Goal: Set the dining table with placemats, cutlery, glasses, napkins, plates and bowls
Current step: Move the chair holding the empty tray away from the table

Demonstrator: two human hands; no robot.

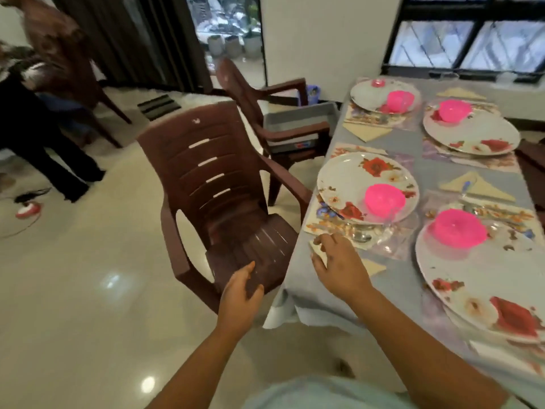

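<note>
We see a tabletop [418, 160] under a grey cloth [309, 305]; on it lie four floral placemats [380, 237] and folded cream napkins [367, 131] beside them.

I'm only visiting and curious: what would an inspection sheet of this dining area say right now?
Surface: table under a grey-blue cloth, four places laid.
Job's things: four floral plates, each carrying a pink bowl, e.g. nearest plate and bowl; patterned placemats beneath; folded cream napkins, e.g.; spoon by the left-front plate; glasses hard to tell.
Clutter: grey tray on the farther chair.
Grippers: left hand over the near chair seat, fingers loosely curled, contact unclear; right hand holds a napkin at the table edge.
Cables: thin cord on the floor, far left.
Surroundings: another person standing left; window, curtain.
</note>
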